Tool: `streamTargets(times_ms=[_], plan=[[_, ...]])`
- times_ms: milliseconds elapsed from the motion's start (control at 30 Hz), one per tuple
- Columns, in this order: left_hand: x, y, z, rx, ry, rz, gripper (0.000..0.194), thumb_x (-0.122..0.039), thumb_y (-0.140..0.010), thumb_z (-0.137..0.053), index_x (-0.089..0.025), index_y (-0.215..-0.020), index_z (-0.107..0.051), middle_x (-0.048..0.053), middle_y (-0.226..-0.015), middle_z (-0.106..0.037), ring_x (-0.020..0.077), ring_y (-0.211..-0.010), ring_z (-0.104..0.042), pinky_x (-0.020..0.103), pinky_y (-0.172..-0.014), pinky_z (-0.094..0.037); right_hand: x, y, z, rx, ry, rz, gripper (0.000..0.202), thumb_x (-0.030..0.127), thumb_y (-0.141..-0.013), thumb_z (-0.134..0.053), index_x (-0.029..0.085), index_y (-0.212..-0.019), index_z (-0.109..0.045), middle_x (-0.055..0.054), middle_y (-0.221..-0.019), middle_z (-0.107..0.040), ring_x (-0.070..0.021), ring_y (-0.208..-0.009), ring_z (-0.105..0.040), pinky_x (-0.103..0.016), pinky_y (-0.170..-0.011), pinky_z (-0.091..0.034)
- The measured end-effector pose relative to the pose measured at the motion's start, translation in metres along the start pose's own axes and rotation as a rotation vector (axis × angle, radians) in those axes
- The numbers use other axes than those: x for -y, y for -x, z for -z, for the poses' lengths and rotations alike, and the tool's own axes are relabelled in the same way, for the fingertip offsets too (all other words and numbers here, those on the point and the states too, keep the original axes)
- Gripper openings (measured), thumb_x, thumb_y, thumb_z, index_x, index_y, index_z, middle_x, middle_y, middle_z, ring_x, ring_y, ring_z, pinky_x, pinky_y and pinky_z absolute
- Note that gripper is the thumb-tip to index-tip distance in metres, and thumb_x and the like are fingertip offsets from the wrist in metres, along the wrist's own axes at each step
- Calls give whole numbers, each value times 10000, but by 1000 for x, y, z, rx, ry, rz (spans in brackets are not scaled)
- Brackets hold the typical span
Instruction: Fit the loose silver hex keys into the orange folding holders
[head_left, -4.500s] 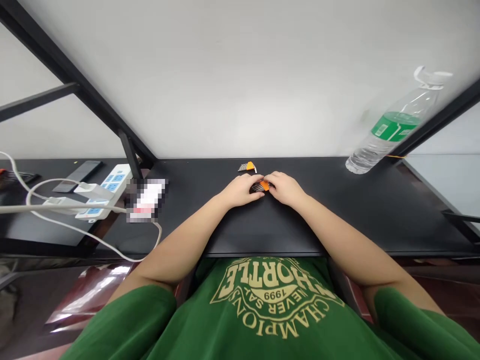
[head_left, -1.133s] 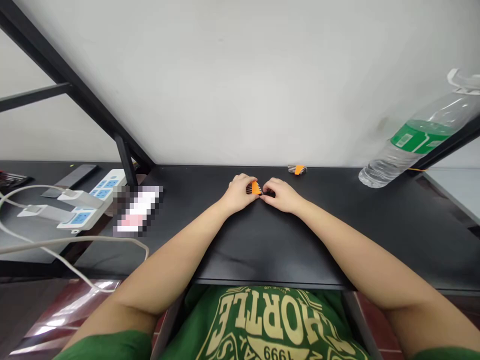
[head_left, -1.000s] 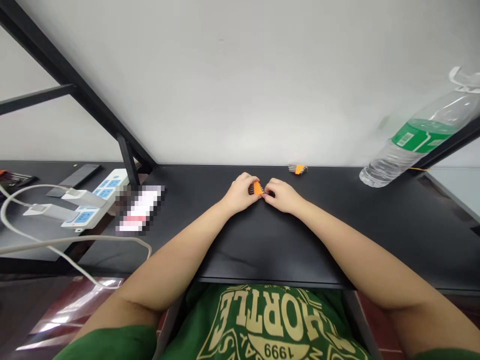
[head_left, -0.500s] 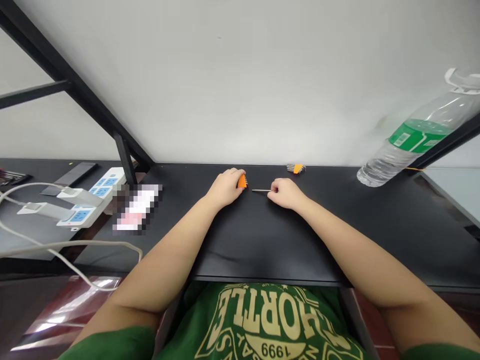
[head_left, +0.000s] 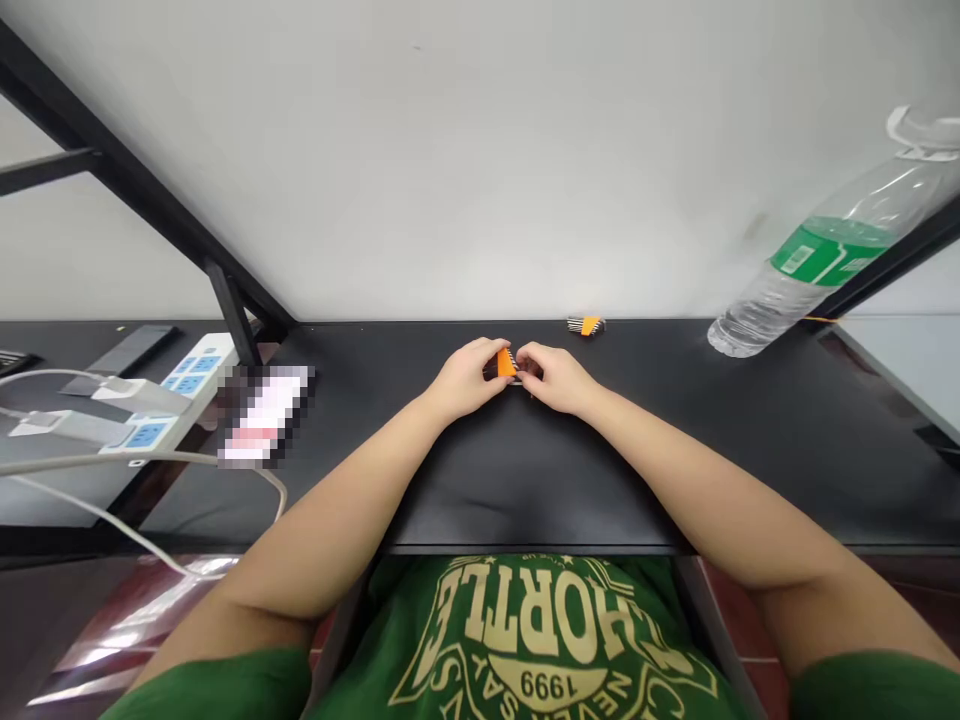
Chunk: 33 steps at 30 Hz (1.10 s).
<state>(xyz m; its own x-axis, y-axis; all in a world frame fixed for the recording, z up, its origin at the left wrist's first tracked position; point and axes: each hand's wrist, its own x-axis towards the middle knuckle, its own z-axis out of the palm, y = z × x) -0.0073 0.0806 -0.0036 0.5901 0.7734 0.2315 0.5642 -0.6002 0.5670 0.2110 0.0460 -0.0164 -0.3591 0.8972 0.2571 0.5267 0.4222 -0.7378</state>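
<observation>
My left hand point(head_left: 471, 382) grips an orange holder point(head_left: 506, 363) with several thin metal keys in it, above the middle of the black table point(head_left: 517, 480). Thumb and fingers sit on its left side. My right hand point(head_left: 556, 378) is at the right end of the keys, its fingertips pressed together close against them; what lies between those fingers is too small to make out. A second orange holder with metal keys point(head_left: 587, 326) lies farther back, near the wall.
A large clear bottle with a green label point(head_left: 817, 250) stands at the back right. On the left are a blurred-out phone point(head_left: 268, 415), a white power strip point(head_left: 191, 380) with plugs, white cables and a dark flat box point(head_left: 124, 360). Black frame bars flank both sides.
My hands have come together at the holder. The thin metal rod that stuck out from my right hand is now mostly hidden at the holder. The view has shifted slightly.
</observation>
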Motion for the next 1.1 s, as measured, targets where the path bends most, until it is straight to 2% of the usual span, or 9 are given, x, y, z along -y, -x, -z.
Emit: streamTargets(times_ms=[167, 300, 467, 567, 667, 933, 1100], plan=[[-2, 0, 1, 25, -11, -35, 458, -290, -863, -723, -207, -1304, -628, 72, -1149, -692, 233, -1047, -666, 368, -956, -540, 2, 2, -4, -46, -90, -25, 164, 171, -827, -587, 238, -971, -542, 14, -838, -682, -157, -674, -619, -279, -672, -458], [-1, -1, 5, 64, -68, -67, 430, -289, -882, -711, -212, -1298, -638, 67, -1106, -710, 246, -1029, -657, 391, -949, -534, 5, 1, -3, -32, -22, -6, 233, 131, -836, -557, 239, -1041, -586, 26, -803, -683, -152, -643, -607, -277, -680, -454], [9, -2, 8, 38, -118, 19, 512, -264, -852, -727, -215, -1352, -625, 85, -1203, -705, 271, -1108, -647, 428, -1023, -523, 1, 0, -1, -55, 83, 16, 258, 103, -849, -536, 225, -1046, -650, 1, -838, -699, -163, -671, -631, -284, -706, -465], [14, -1, 8, 17, -106, 46, 511, -261, -844, -728, -211, -1344, -634, 84, -1192, -703, 269, -1117, -645, 424, -1030, -528, -5, 0, -1, -85, 106, 3, 262, 119, -878, -546, 219, -1084, -673, -22, -899, -735, -181, -725, -656, -294, -726, -477], [15, -1, 6, 14, -57, 60, 510, -259, -838, -724, -203, -1337, -635, 79, -1179, -700, 255, -1097, -654, 405, -1013, -539, -8, 1, -1, -87, 115, 56, 286, 131, -923, -534, 218, -1153, -680, -41, -1009, -766, -193, -808, -690, -302, -774, -493], [10, 1, 3, 14, 2, 27, 518, -272, -847, -702, -198, -1354, -620, 83, -1207, -694, 248, -1116, -662, 399, -1040, -536, -7, 1, -4, -36, 211, 90, 286, 165, -1002, -500, 239, -1219, -670, -47, -1149, -777, -218, -972, -729, -310, -828, -497], [6, 1, 4, 31, 13, 10, 514, -268, -860, -691, -209, -1365, -607, 84, -1246, -689, 249, -1145, -668, 400, -1042, -544, 2, 1, -4, 1, 385, 120, 269, 191, -1036, -458, 213, -1216, -657, -63, -1144, -786, -223, -915, -725, -335, -819, -447]])
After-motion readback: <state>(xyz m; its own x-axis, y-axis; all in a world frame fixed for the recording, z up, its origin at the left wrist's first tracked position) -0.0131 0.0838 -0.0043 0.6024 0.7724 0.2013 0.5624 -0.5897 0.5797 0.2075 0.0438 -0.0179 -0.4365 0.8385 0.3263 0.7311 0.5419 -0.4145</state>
